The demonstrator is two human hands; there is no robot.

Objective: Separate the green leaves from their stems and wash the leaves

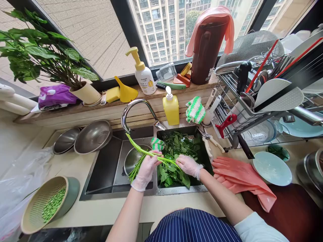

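My left hand, in a thin clear glove, is closed around a bunch of long green vegetable stems held over the divider of the double sink. My right hand, also gloved, pinches the leafy end of the same stems just above the right basin. That basin is full of wet leafy greens. A small steel bowl sits in the left basin under the stem ends. The curved faucet arches above my hands.
A colander with green pieces sits front left, two steel bowls behind it. Pink rubber gloves, a pale plate and a loaded dish rack are on the right. Soap bottles, sponge and plant line the sill.
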